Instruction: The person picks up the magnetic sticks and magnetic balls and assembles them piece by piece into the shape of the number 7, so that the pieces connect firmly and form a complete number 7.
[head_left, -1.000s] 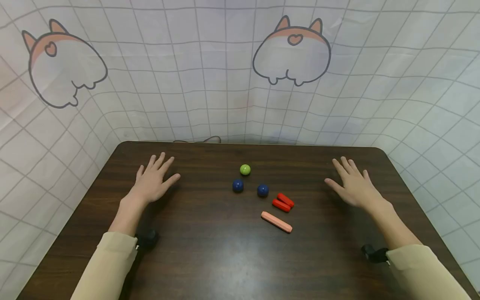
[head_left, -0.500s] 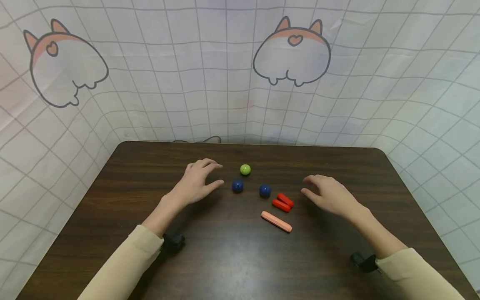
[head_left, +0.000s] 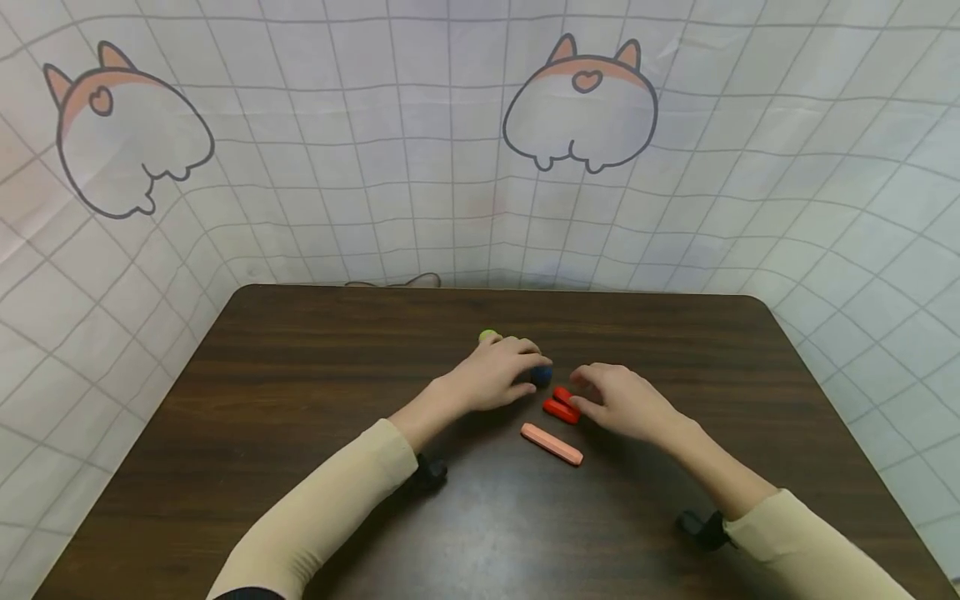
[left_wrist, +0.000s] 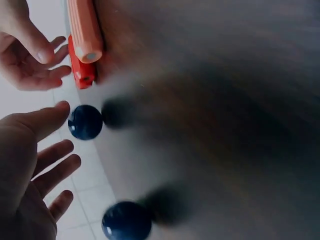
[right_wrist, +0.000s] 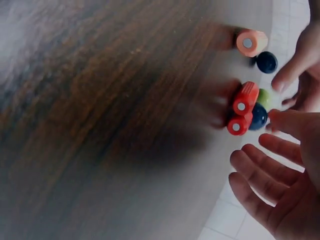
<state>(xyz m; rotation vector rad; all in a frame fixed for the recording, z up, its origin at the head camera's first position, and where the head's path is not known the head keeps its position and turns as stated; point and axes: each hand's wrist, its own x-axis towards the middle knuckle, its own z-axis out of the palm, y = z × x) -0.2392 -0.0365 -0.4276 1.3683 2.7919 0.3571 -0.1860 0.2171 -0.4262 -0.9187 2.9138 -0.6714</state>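
Note:
In the head view my left hand (head_left: 495, 372) is above the middle of the table, its loosely bent fingers beside a dark blue ball (head_left: 542, 377). The thumb and fingers do not close round that ball (left_wrist: 85, 122) in the left wrist view. A second blue ball (left_wrist: 126, 221) is hidden under this hand in the head view. Just past the knuckles peeks a green ball (head_left: 487, 334). My right hand (head_left: 622, 402), fingers relaxed and holding nothing, hovers at the right end of two short red sticks (head_left: 561, 412). A ridged orange stick (head_left: 551, 444) lies nearer to me.
The dark wood table (head_left: 300, 358) has rounded far corners. A white grid-patterned curtain (head_left: 360, 167) with cartoon corgis hangs behind it and at both sides. A thin cable (head_left: 423, 277) shows at the table's back edge.
Both hands have come inward from the table's sides, the left one farther, now over the balls. One blue ball has rolled slightly right. The red and orange sticks have stayed put.

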